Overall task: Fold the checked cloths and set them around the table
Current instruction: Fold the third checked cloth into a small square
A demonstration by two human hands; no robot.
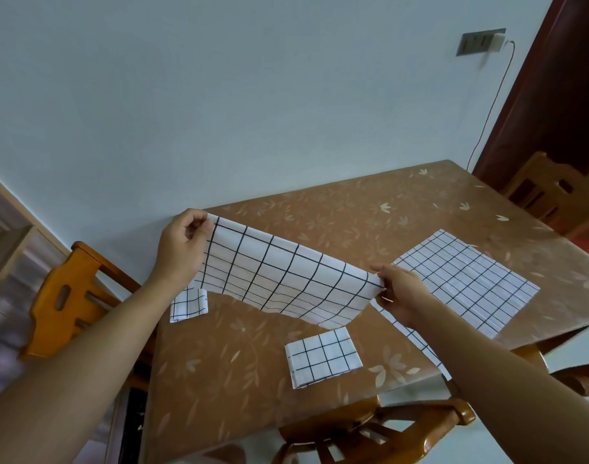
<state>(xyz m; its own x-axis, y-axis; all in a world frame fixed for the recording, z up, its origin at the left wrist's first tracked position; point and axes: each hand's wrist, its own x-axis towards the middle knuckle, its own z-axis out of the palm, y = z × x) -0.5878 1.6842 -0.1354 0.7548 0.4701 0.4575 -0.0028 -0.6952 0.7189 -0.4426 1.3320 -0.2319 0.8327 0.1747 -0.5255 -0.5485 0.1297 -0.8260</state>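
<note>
A checked cloth was held taut above the table, one end pinched by the curled left hand, the other apparently pinched by the right hand.

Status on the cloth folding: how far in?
Done: folded white black-checked front cloth and folded left cloth lie on the brown leaf-patterned table. In hand: left hand and right hand pinch a third checked cloth above the table. Left: unfolded checked cloth, flat at right.

Cloths white, black grid checks; table brown, pale leaf print; chairs orange-brown wood; wall pale blue-grey
</note>
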